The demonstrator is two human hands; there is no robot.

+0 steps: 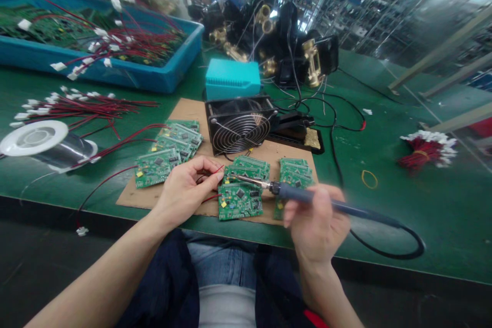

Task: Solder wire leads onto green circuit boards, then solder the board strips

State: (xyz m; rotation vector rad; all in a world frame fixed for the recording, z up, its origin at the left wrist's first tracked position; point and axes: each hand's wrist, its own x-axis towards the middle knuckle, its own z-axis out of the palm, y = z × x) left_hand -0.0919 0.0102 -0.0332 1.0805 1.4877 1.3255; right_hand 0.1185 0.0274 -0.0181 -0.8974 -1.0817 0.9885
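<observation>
Pinched between the thumb and fingers of my left hand [190, 187] is a thin red and black wire [219, 168], its end near the edge of a stack of boards. My right hand [320, 223] grips a soldering iron [303, 195] like a pen. The iron's tip points left, close to the wire end, over the green circuit boards [240, 200] in the middle. Another overlapping group of circuit boards [157, 169] lies left of my left hand, with red wires running off it. A third stack of circuit boards [295, 171] is partly hidden behind my right hand.
Cardboard [132, 197] lies under the boards. Behind them stand a black fan [241, 130] and a teal box [232, 77]. A solder spool [63, 148], wire bundles [92, 105] and a blue bin [165, 74] are left. A sponge holder [312, 138] and banded wires [421, 154] are right.
</observation>
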